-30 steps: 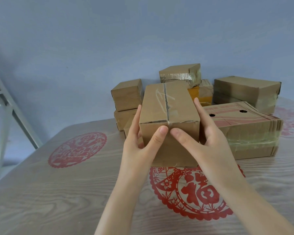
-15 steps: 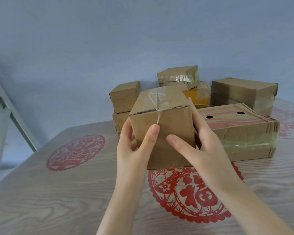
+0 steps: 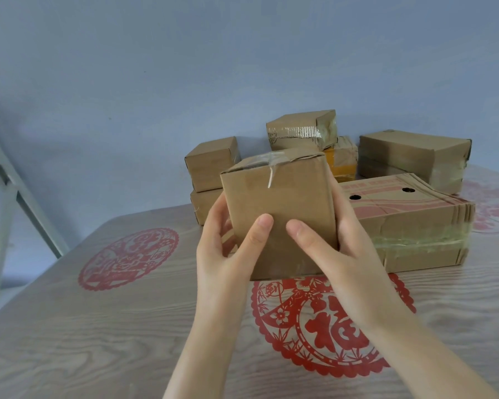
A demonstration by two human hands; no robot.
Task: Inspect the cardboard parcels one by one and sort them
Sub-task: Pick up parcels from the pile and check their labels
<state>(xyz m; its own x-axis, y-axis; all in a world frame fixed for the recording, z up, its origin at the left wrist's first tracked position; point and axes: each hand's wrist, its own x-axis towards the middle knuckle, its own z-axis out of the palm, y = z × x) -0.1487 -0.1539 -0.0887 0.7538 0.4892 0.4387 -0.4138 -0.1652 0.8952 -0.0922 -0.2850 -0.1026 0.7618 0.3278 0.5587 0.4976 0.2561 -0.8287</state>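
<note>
Above the middle of the bench (image 3: 98,326), a plain brown cardboard parcel (image 3: 280,208) stands nearly upright between two bare hands, its broad face turned to the camera. Clear tape runs over its crumpled top end, and a strip hangs down the front. The left grip (image 3: 228,254) clasps the parcel's left side with its fingers curled round the edge and its thumb (image 3: 257,231) pressed flat on the near face. The right grip (image 3: 346,249) clasps the right side the same way, with its thumb (image 3: 303,234) on the near face close to the other. Whether the parcel's lower edge touches the bench I cannot tell.

Below it lies a red paper-cut medallion (image 3: 329,335), and a second medallion (image 3: 127,259) lies to the left. Just behind the right grip sits a wide flat carton (image 3: 415,226) with two round holes and tape round its side. Further back are a small box (image 3: 211,162) stacked on another (image 3: 205,205), a tape-torn box (image 3: 300,133) on top of a yellow-taped one (image 3: 340,159), and a long box (image 3: 409,156) at the right. A grey metal frame (image 3: 9,197) leans at the left against the blue wall (image 3: 185,67).
</note>
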